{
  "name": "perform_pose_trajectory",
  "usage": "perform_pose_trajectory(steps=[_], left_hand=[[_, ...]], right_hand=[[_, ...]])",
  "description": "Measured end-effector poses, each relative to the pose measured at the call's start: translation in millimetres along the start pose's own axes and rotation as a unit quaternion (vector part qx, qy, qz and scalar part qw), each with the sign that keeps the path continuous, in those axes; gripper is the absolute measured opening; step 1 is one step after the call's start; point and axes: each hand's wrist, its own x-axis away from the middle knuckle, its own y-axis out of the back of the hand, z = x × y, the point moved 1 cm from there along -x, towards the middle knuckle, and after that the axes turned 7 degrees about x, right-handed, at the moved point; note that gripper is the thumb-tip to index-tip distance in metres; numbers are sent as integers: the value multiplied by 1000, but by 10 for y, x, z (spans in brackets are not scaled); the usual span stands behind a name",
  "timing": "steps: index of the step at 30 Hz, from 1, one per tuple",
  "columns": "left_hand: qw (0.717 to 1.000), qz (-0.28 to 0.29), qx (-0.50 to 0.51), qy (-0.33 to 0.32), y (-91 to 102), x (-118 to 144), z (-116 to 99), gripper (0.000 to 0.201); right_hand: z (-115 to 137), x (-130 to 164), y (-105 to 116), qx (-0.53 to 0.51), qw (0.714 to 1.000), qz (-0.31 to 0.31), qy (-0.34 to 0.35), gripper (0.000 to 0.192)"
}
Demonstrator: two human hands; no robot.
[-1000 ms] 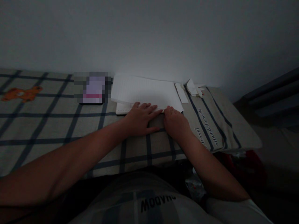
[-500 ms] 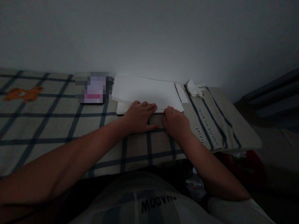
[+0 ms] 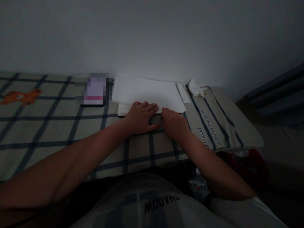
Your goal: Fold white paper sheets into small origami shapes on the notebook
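A white lined sheet (image 3: 147,91) lies slightly askew on top of a notebook (image 3: 122,110), whose near-left corner and dark lower edge show beneath it. My left hand (image 3: 142,117) rests palm down on the near edge of the paper, fingers stretched out and thumb apart. Close beside it, my right hand (image 3: 175,124) lays its fingertips flat along the same edge; its thumb is hidden. A narrow paper strip (image 3: 183,93) lies against the sheet's right side. Just beyond the strip are crumpled paper scraps (image 3: 196,88).
On the checked tablecloth (image 3: 59,126), left of the paper, lies a phone (image 3: 95,90) with a blurred screen. An orange bear-shaped piece (image 3: 22,96) is at the far left. A wall (image 3: 152,38) runs behind the table. Below the right edge sits a red object (image 3: 254,167).
My right hand has slid left along the paper's near edge, closer to my left hand, and its fingers lie flatter. My left hand stays nearly in place. The view has shifted slightly.
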Motion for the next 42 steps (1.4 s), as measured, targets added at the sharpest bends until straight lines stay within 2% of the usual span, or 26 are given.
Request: perform_pose_trajectory(steps=[4, 11, 15, 18, 21, 24, 26, 30, 33, 37, 42], left_hand=[[1000, -8, 2, -2, -15, 3, 2, 79], [1000, -3, 1, -5, -23, 2, 13, 80], [1000, 7, 5, 1, -17, -3, 12, 79], [1000, 6, 2, -1, -16, -5, 9, 80], [1000, -8, 3, -12, -30, -6, 15, 80], [999, -23, 11, -22, -49, 0, 30, 76], [999, -30, 15, -26, -54, 10, 34, 72], [997, -46, -10, -63, -37, 41, -12, 64], [995, -36, -38, -86, -23, 61, -81, 57], [996, -23, -57, -70, -19, 73, -129, 57], [998, 5, -39, -45, -21, 71, -90, 60]], right_hand=[[2, -1, 5, 3, 1000, -11, -15, 38], [-23, 0, -16, 34, 992, -12, -118, 29], [-57, 2, -40, 38, 989, -19, -138, 29], [-68, 5, -65, 35, 991, -35, -122, 30], [-55, 3, -83, 5, 997, -57, -54, 36], [-37, -8, -91, -32, 999, -36, 7, 43], [-35, -15, -89, -36, 999, -21, 8, 44], [-58, -18, -89, -21, 999, -12, -27, 43], [-96, -19, -89, -19, 998, -19, -60, 39], [-167, -35, -55, -54, 993, 2, -107, 31], [-236, -54, 4, -91, 984, 33, -150, 25]])
